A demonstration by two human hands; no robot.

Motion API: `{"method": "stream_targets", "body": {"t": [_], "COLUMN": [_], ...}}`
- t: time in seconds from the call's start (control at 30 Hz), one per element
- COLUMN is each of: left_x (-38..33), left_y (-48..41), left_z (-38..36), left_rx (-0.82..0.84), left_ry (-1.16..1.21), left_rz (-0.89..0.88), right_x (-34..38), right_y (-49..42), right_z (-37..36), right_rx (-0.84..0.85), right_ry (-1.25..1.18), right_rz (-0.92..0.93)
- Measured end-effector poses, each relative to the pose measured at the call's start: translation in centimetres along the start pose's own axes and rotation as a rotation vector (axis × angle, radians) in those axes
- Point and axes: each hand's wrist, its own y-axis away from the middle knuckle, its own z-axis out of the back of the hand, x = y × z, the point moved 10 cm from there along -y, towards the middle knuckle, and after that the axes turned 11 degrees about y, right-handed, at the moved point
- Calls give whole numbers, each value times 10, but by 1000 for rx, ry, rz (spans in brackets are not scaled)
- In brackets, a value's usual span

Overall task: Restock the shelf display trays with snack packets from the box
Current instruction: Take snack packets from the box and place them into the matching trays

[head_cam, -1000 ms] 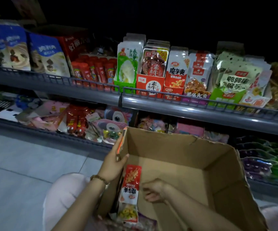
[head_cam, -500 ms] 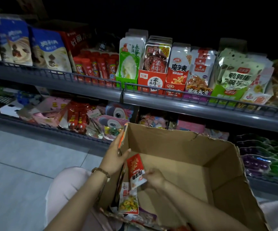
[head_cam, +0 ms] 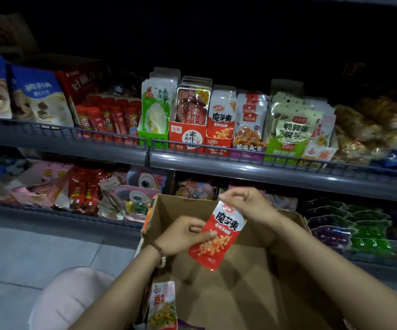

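I hold a red and white snack packet (head_cam: 219,236) above the open cardboard box (head_cam: 230,294). My right hand (head_cam: 247,204) pinches its top edge. My left hand (head_cam: 181,235) grips its left side, thumb on the front. Another packet (head_cam: 163,303) with a yellow picture leans against the box's left wall. On the upper shelf, a red display tray (head_cam: 219,144) holds matching red and white packets (head_cam: 222,117).
The upper shelf rail (head_cam: 216,160) carries several trays: green, red, purple and light green. Blue bags stand at the far left. The lower shelf (head_cam: 73,217) holds pink, red and green goods. Grey floor tiles lie at the left.
My right hand lifted the red packet out of the box to above its rim. My left hand let go of the box's corner and took the packet's side.
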Motion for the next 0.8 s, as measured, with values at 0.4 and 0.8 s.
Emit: {"method": "stream_targets", "body": {"t": [0.4, 0.8], "left_x": [-20, -93], "left_y": [-12, -48], "left_z": [23, 58], "left_rx": [-314, -475], "left_ry": [329, -110], "left_rz": [-97, -349], "right_x": [19, 149], "right_y": [-6, -65], "right_z": [13, 146], "right_rx": [-42, -610], "right_ry": [-60, 112], "right_rz": [164, 457]}}
